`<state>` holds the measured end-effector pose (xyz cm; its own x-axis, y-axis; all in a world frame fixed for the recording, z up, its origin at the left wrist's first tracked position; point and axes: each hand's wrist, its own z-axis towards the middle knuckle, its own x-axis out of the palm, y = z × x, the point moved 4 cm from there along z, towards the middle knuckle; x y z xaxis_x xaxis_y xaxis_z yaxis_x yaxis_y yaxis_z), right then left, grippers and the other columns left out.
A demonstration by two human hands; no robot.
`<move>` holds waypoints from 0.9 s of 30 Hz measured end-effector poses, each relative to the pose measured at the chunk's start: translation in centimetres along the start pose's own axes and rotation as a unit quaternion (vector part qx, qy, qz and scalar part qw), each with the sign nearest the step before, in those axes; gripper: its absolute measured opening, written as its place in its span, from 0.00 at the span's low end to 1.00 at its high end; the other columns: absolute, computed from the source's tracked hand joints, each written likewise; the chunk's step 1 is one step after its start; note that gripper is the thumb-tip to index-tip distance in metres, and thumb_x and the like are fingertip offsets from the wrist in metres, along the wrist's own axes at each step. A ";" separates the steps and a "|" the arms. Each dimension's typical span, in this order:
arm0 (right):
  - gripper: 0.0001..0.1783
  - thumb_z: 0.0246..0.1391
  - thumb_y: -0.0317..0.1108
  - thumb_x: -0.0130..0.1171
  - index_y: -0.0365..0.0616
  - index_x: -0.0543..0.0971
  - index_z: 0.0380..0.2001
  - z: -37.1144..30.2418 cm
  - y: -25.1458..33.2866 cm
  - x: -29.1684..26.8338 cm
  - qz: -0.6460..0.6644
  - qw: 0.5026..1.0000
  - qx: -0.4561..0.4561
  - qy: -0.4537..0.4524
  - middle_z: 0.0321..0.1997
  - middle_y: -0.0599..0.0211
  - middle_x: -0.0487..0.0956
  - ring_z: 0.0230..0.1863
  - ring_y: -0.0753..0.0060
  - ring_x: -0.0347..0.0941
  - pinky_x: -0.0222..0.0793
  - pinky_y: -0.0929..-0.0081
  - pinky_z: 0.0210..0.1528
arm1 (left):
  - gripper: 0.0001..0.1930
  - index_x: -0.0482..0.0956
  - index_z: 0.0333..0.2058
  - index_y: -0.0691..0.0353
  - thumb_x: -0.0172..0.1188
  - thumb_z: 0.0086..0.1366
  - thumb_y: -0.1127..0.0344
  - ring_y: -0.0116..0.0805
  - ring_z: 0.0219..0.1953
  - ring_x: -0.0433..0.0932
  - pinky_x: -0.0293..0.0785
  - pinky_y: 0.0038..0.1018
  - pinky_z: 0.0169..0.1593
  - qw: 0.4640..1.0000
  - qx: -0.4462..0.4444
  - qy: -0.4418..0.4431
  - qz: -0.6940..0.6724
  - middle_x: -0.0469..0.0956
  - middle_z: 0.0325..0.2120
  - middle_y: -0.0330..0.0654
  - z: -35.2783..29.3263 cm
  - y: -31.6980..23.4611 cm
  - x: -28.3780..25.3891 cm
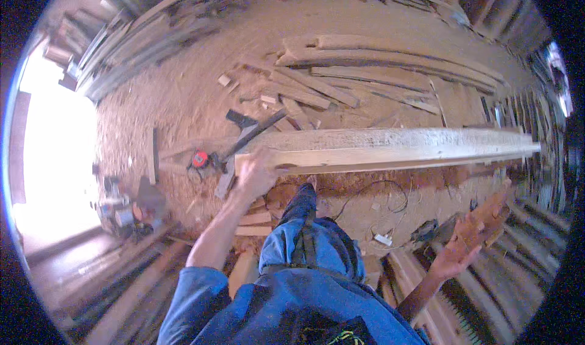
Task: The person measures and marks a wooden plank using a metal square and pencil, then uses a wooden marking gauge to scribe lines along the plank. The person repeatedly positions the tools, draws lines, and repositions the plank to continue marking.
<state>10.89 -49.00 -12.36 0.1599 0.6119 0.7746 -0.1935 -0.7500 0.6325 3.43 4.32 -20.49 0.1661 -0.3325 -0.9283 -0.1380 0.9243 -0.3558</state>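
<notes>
Head view: facing a long pale timber (378, 157) stretched crosswise in front of the body, from just left of centre nearly to the far right. Clamped on its left end with the left hand (259, 169), slightly blurred, with the forearm reaching up from below. Held out low on the right, well apart from the timber's left end, with the right hand (456, 256), beside a reddish-brown piece (492, 211); too blurred to tell whether gripped or merely touched. Beside the left hand, dark crossing bars (259, 132) and, a little further left, a red-and-black object (200, 159). Beyond the timber, loose boards (390, 59) and offcuts (268, 99) scattered on the brown floor (201, 83). Nearer, between body and right hand, a thin dark cord (407, 202) and a small white box (384, 239). Upper left, stacked planks (131, 43); far left, a glaring bright opening (58, 180). Dressed in blue clothing (298, 296).
</notes>
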 end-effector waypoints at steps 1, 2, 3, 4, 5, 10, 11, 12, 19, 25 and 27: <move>0.36 0.73 0.53 0.40 0.43 0.54 0.75 -1.3 -0.1 -1.0 -0.058 0.994 -0.033 -0.081 0.79 0.52 0.56 0.80 0.47 0.43 0.49 0.40 0.76 | 0.24 0.79 0.44 0.63 0.76 0.52 0.58 0.54 0.48 0.80 0.78 0.46 0.50 1.000 0.007 0.006 0.007 0.81 0.41 0.51 1.1 -1.6 1.4; 0.35 0.73 0.48 0.43 0.40 0.55 0.74 -2.8 -0.4 -1.1 -0.172 0.980 -0.094 -0.038 0.77 0.55 0.59 0.78 0.47 0.51 0.39 0.45 0.80 | 0.24 0.79 0.44 0.63 0.76 0.52 0.58 0.54 0.47 0.80 0.77 0.46 0.50 0.998 0.022 -0.027 -0.051 0.81 0.41 0.50 1.7 -3.1 2.3; 0.34 0.73 0.48 0.43 0.40 0.56 0.74 -3.9 -1.7 -1.2 0.007 0.999 -0.016 0.046 0.76 0.56 0.61 0.77 0.49 0.54 0.41 0.47 0.79 | 0.24 0.79 0.43 0.63 0.76 0.52 0.57 0.54 0.47 0.80 0.77 0.46 0.50 0.995 0.012 -0.021 -0.100 0.81 0.40 0.50 2.0 -4.7 3.6; 0.34 0.73 0.48 0.43 0.40 0.56 0.73 -5.2 -2.8 -1.1 0.183 0.972 0.058 0.134 0.75 0.57 0.63 0.76 0.51 0.56 0.43 0.49 0.79 | 0.24 0.79 0.43 0.63 0.76 0.52 0.57 0.54 0.46 0.80 0.77 0.46 0.50 0.987 0.014 -0.030 -0.157 0.81 0.39 0.50 2.3 -5.9 4.4; 0.34 0.73 0.48 0.43 0.41 0.57 0.73 -6.8 -3.8 -1.4 0.230 0.956 0.085 0.160 0.74 0.58 0.64 0.74 0.53 0.58 0.46 0.50 0.78 | 0.23 0.79 0.43 0.62 0.76 0.53 0.57 0.54 0.46 0.80 0.77 0.46 0.50 0.986 0.019 -0.006 -0.164 0.81 0.39 0.50 2.8 -6.6 5.1; 0.32 0.73 0.47 0.45 0.42 0.59 0.72 -14.0 -11.9 -1.4 -0.336 0.925 0.020 -0.177 0.66 0.62 0.72 0.67 0.61 0.67 0.60 0.58 0.71 | 0.25 0.79 0.46 0.60 0.76 0.52 0.57 0.51 0.47 0.80 0.75 0.44 0.54 0.964 0.024 0.116 -0.238 0.81 0.42 0.48 4.4 -6.1 6.2; 0.32 0.73 0.47 0.45 0.42 0.59 0.72 -15.3 -14.0 0.1 -0.375 0.902 0.048 -0.210 0.65 0.61 0.72 0.66 0.62 0.67 0.61 0.59 0.70 | 0.26 0.79 0.47 0.59 0.76 0.52 0.58 0.51 0.48 0.80 0.75 0.44 0.55 0.963 0.079 0.105 -0.236 0.81 0.44 0.47 4.8 -5.9 5.8; 0.33 0.73 0.47 0.46 0.40 0.58 0.72 -16.5 -16.8 1.5 -0.360 0.889 0.099 -0.266 0.67 0.59 0.71 0.68 0.63 0.66 0.61 0.60 0.70 | 0.27 0.79 0.50 0.59 0.76 0.52 0.58 0.50 0.50 0.80 0.74 0.44 0.56 0.960 0.133 0.103 -0.225 0.81 0.46 0.47 5.4 -5.6 5.7; 0.39 0.73 0.44 0.44 0.41 0.42 0.77 -20.8 -31.6 11.6 -0.317 0.899 0.141 -0.269 0.71 0.58 0.62 0.70 0.61 0.60 0.58 0.66 0.69 | 0.40 0.72 0.64 0.52 0.75 0.50 0.62 0.53 0.61 0.74 0.71 0.43 0.64 0.927 0.284 0.171 -0.177 0.73 0.62 0.50 6.5 -4.1 7.0; 0.40 0.74 0.42 0.40 0.36 0.37 0.77 -19.7 -35.5 17.6 -0.521 0.831 0.014 -0.194 0.82 0.53 0.40 0.80 0.57 0.41 0.36 0.64 0.79 | 0.31 0.70 0.66 0.54 0.58 0.62 0.73 0.58 0.64 0.70 0.69 0.46 0.64 0.907 0.243 0.231 -0.256 0.68 0.66 0.54 6.5 -2.7 8.1; 0.41 0.74 0.44 0.40 0.35 0.36 0.76 -19.0 -35.8 18.0 -0.528 0.825 0.021 -0.199 0.82 0.49 0.38 0.81 0.54 0.37 0.32 0.63 0.79 | 0.31 0.70 0.66 0.55 0.53 0.62 0.77 0.58 0.63 0.70 0.69 0.46 0.64 0.906 0.252 0.225 -0.257 0.69 0.65 0.55 6.5 -2.7 8.1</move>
<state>2.31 -6.36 -21.06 0.5255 0.8050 -0.2754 0.2895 0.1351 0.9476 11.52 0.40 -26.34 -0.3479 -0.6801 -0.6453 0.3276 0.5567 -0.7634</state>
